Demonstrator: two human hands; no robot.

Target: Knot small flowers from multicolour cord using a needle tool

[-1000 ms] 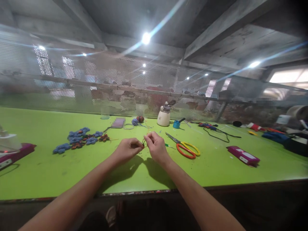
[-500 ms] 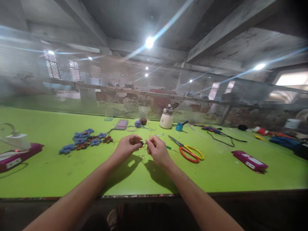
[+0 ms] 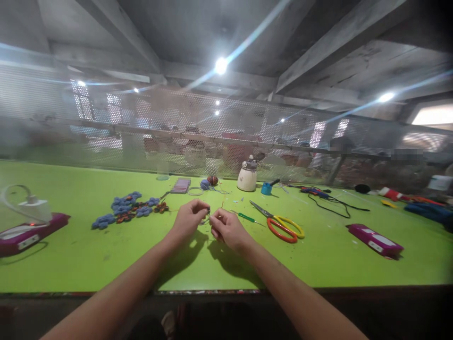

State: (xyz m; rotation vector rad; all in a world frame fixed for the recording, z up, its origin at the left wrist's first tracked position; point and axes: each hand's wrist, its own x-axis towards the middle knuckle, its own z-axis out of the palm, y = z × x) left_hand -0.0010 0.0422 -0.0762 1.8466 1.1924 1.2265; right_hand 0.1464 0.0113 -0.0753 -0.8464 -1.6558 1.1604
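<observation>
Over the middle of the green table, my left hand (image 3: 189,218) is closed in a pinch on a small dark piece of yarn work (image 3: 208,209). Its exact form is too small to make out. My right hand (image 3: 229,227) is closed too, thumb and fingertips pressed together beside that piece; whatever they grip is hidden. A thin yarn loop shows between the hands. To the right of my right hand lies a slim green-handled tool (image 3: 247,217), and beyond it scissors (image 3: 279,227) with one red and one yellow handle. Blue and dark-orange crocheted flowers (image 3: 123,205) lie left of my left hand.
Behind my hands are yarn balls (image 3: 208,182), a stack of pinkish pieces (image 3: 180,185), a pale bottle (image 3: 247,177) and a blue pot (image 3: 266,189). Purple power strips (image 3: 375,240) flank both sides. A corded tool (image 3: 316,192) lies back right. A mesh screen (image 3: 198,146) borders the table.
My right hand has dropped slightly and turned, uncovering more of the green-handled tool. Both hands stay close together around the small dark piece. The view has shifted a little.
</observation>
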